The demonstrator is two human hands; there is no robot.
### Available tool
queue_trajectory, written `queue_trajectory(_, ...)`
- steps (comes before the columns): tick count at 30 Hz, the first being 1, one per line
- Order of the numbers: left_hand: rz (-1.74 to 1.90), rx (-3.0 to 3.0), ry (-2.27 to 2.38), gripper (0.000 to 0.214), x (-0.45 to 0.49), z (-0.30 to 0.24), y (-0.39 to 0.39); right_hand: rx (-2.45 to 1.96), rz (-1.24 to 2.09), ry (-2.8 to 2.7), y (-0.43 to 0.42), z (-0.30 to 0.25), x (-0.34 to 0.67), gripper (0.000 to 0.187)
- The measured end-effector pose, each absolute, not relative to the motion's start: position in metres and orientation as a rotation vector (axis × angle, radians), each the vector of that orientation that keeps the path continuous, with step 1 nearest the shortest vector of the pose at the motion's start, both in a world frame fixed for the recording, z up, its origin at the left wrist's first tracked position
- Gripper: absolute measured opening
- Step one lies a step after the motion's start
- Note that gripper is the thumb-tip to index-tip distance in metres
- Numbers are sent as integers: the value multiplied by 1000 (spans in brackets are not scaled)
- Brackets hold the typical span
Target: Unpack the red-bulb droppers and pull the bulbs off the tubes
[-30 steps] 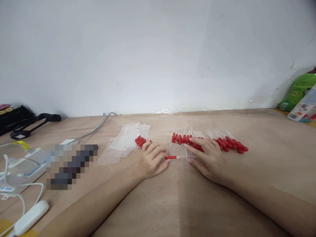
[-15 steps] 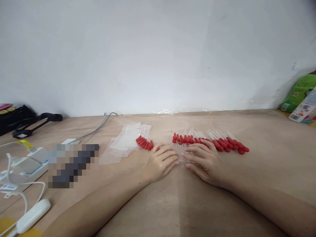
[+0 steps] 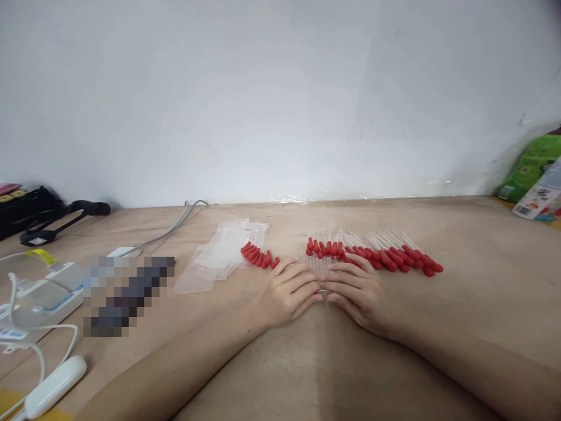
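Note:
My left hand (image 3: 291, 292) and my right hand (image 3: 359, 292) rest close together on the table, fingers bent inward around a row of clear glass tubes (image 3: 319, 266). Only the tubes' far ends show; the rest is covered by my fingers. Both thumbs lie at the near side. Just beyond the tubes is a row of droppers with red rubber bulbs (image 3: 325, 248) and thin clear stems. More red-bulbed droppers (image 3: 394, 258) reach out to the right, past my right hand. Several loose red rubber bulbs (image 3: 258, 256) lie in a line by my left fingertips.
Clear zip bags (image 3: 223, 251) lie in an overlapping pile at left. Farther left are a blurred-out dark object (image 3: 131, 295), a white power strip (image 3: 56, 304) with cables, and a white oblong device (image 3: 56, 386). A green package (image 3: 530, 166) stands at far right, against the wall.
My hands have drawn closer together, narrowing the visible gap over the glass tubes. The fingers of my right hand are less spread. Another red bulb now shows by my left fingertips.

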State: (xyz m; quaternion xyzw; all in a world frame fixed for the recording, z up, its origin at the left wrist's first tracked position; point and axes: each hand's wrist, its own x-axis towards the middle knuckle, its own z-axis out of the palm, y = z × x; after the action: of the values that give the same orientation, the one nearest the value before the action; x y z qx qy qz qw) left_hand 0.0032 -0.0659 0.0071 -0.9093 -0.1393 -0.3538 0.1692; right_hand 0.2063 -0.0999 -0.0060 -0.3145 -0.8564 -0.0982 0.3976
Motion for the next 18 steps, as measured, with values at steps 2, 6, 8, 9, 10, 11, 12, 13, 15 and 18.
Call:
queue_trajectory(2, -973, -2582, -401, 8, 3, 8, -67, -728, -240, -2151, -98, -10, 206, 14)
queue_trajectory(6, -898, -2579, -408, 7, 3, 11, -70, -641, -258, -2143, -98, -14, 207, 14)
queue_trajectory(8, -880, -2579, -401, 7, 3, 12, -71, -631, -288, -2148, -100, -12, 207, 13)
queue_trajectory(9, -880, -2579, -395, 7, 2, 13, -72, -627, -308, -2153, -101, -11, 207, 12)
queue_trajectory(10, -879, -2580, -389, 7, 2, 13, -72, -624, -331, -2164, -102, -9, 207, 12)
queue_trajectory(11, -879, -2583, -383, 7, 2, 13, -72, -620, -356, -2175, -103, -8, 207, 12)
queue_trajectory(12, -880, -2589, -379, 7, 3, 13, -72, -614, -382, -2185, -104, -7, 208, 13)
queue_trajectory(13, -882, -2594, -377, 7, 3, 13, -72, -606, -406, -2194, -105, -7, 208, 14)
queue_trajectory(15, -887, -2605, -374, 8, 4, 12, -72, -600, -448, -2216, -106, -7, 210, 16)
queue_trajectory(18, -887, -2628, -362, 7, -1, 11, -71, -583, -485, -2243, -107, -9, 221, 23)
